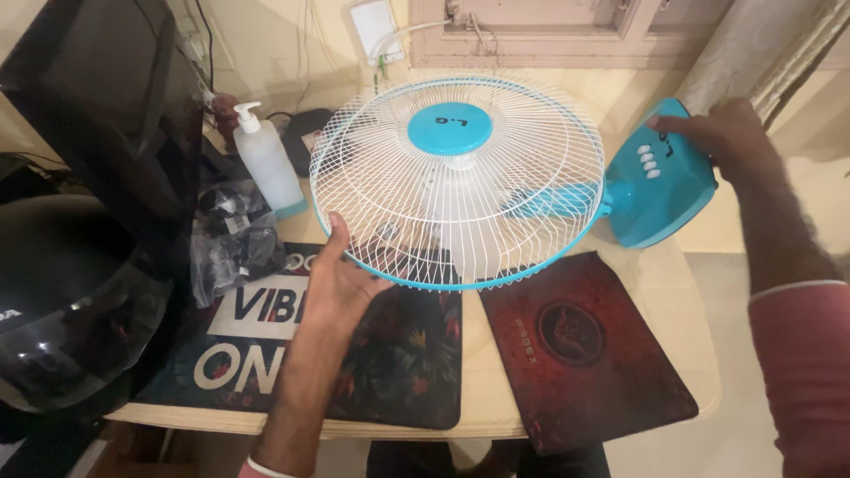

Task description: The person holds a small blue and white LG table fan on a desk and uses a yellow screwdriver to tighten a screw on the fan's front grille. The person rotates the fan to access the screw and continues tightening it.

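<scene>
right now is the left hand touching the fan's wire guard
Touching. The head view shows the left hand cupping the lower-left rim of the fan's wire guard, thumb and fingers wrapped against the blue edge with no gap.
</scene>
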